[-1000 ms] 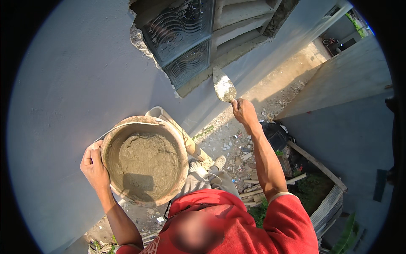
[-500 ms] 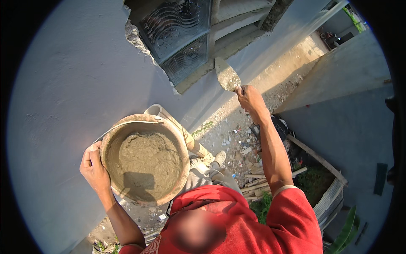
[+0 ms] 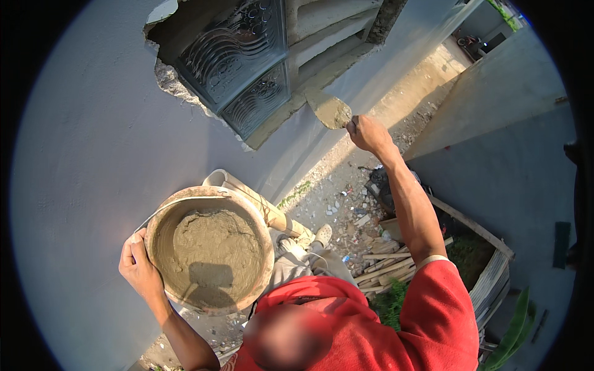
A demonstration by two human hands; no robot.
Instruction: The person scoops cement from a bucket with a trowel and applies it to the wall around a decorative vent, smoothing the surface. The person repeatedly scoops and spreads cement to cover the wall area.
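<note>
Bucket, left of centre in the frame, has its round mouth facing the camera and its wire handle along the upper rim. I record it as part-filled with wet, grey-brown mortar, lumpy on top; I cannot tell the depth. I see the left hand closed on the bucket's left edge. The right hand, right of upper centre, is wrapped firmly around the grip of a mortar-smeared trowel. The blade tip meets the ledge below the glass panes in view; I cannot confirm contact.
</note>
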